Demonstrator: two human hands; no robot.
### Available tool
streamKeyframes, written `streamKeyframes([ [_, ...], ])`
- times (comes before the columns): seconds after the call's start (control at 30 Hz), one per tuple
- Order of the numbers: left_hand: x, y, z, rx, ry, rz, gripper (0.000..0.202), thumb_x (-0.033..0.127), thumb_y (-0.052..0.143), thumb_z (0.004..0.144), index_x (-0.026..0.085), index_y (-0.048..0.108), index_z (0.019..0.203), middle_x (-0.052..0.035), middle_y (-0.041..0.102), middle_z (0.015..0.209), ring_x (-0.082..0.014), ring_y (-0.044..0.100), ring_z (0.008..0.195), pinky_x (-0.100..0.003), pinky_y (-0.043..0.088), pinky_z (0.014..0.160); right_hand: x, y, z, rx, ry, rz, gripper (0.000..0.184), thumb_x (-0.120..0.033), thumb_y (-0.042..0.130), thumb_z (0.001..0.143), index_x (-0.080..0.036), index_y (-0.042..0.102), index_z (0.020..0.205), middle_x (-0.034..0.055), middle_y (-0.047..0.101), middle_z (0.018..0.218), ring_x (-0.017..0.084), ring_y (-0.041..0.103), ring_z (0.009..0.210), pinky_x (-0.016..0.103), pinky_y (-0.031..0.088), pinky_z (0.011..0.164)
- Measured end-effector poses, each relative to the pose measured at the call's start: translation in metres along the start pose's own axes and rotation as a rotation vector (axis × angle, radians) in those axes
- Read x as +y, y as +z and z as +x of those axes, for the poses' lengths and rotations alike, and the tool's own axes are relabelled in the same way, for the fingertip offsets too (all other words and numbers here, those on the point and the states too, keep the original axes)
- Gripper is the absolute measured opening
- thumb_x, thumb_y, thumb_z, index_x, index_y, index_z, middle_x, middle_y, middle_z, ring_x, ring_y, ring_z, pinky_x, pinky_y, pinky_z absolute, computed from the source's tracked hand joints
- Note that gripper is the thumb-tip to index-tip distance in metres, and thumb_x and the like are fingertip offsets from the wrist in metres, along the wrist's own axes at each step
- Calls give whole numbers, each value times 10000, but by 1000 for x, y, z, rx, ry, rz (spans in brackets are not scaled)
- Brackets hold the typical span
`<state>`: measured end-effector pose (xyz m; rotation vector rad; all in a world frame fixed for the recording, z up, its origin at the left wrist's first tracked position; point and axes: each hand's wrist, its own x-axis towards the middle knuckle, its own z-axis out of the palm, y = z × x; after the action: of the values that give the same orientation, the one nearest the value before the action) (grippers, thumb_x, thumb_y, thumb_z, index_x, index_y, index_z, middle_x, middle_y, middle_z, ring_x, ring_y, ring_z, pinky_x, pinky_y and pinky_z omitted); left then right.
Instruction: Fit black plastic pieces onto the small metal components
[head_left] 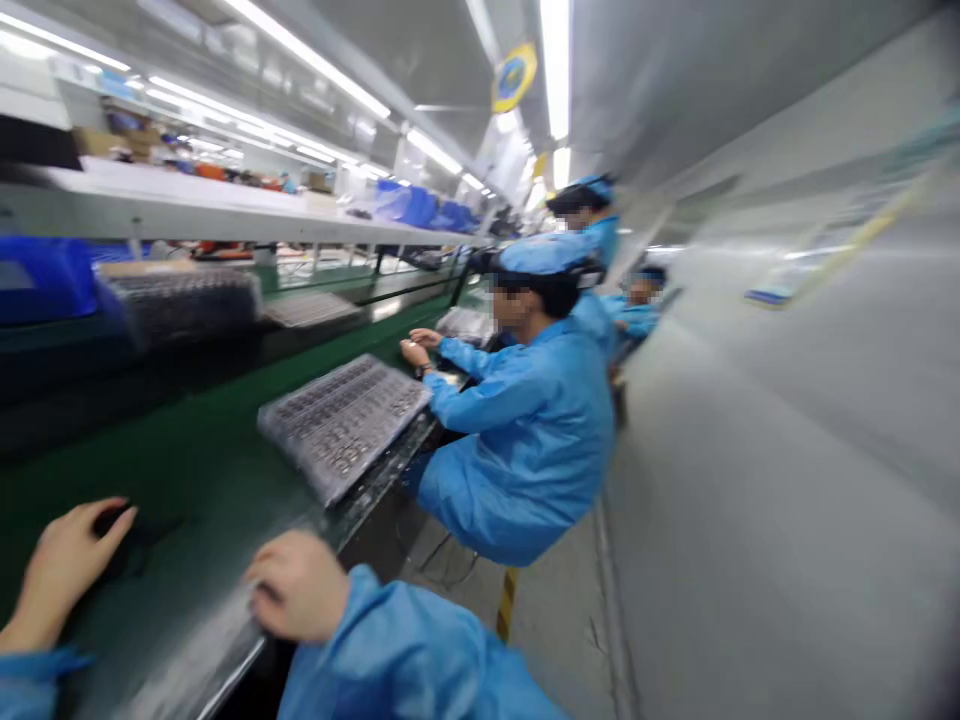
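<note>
At the lower left, my left hand [71,565] is over the green bench surface [172,470], thumb and fingers curled together around a small dark thing [111,521] too blurred to name. My right hand [300,585] is beside the bench's front edge, its fingers curled inward. Motion blur hides what it holds, if anything. Under and left of it runs a pale, shiny strip [199,640] along the edge, also smeared. Ahead of both hands, apart from them, lies a clear plastic tray [345,420] with rows of small metallic parts.
A co-worker in blue [525,410] sits just past the tray, hands raised over the bench. More people sit farther along. A white shelf [300,222] runs above the bench, with a blue bin [45,280] and stacked trays [180,305] below. Striped floor tape [507,605] shows at right.
</note>
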<state>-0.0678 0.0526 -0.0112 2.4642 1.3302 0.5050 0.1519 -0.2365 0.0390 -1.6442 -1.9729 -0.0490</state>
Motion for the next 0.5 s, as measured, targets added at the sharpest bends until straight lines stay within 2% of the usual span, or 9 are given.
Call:
streamKeyframes([
  [0.03,8,-7,-4,70,10,-37,399,569,415,803,294,691,890,-73,744,1019,-318,640,1037,-452,481,953,2,-19,-6,87,44,-2,177,-233,634,788,-259,681,956,15,737,1011,201,670,916,334,540,819],
  [0.1,22,-15,-8,120,8,-76,408,518,440,816,223,692,946,-125,723,1063,-305,637,1038,-433,472,966,19,-54,-15,253,175,-39,193,-185,591,843,-241,677,1007,57,723,1032,225,650,990,384,525,899],
  [0.13,25,-16,-7,128,5,-75,406,491,445,827,202,693,970,-136,719,1060,-306,633,1025,-434,469,960,33,-69,-17,311,240,-78,187,-186,572,880,-238,675,1027,73,712,1044,233,640,1006,408,516,922],
  [0.2,25,-12,-3,145,-1,-61,377,452,462,845,184,692,977,-137,712,1049,-296,620,1008,-430,458,959,66,-87,-20,370,278,-190,162,-247,593,906,-220,674,1044,105,692,1067,266,620,1027,460,506,930],
  [0.27,20,-7,-1,162,-21,-50,358,425,479,863,166,690,992,-135,702,1045,-288,602,1004,-417,452,950,93,-93,-21,359,275,-276,204,-317,620,907,-196,676,1060,128,671,1093,290,603,1044,486,499,938],
  [0.33,16,-3,-2,171,-33,-54,339,412,501,873,164,688,1006,-124,695,1043,-279,587,999,-402,451,935,108,-93,-21,316,271,-329,251,-366,628,906,-185,681,1071,140,651,1128,300,590,1068,492,497,944],
  [0.5,14,-2,-1,155,-37,-69,287,393,533,880,187,685,1008,-103,686,1029,-271,573,986,-389,444,913,110,-82,-16,205,261,-383,289,-413,616,911,-202,685,1097,142,610,1218,305,558,1124,485,489,950],
])
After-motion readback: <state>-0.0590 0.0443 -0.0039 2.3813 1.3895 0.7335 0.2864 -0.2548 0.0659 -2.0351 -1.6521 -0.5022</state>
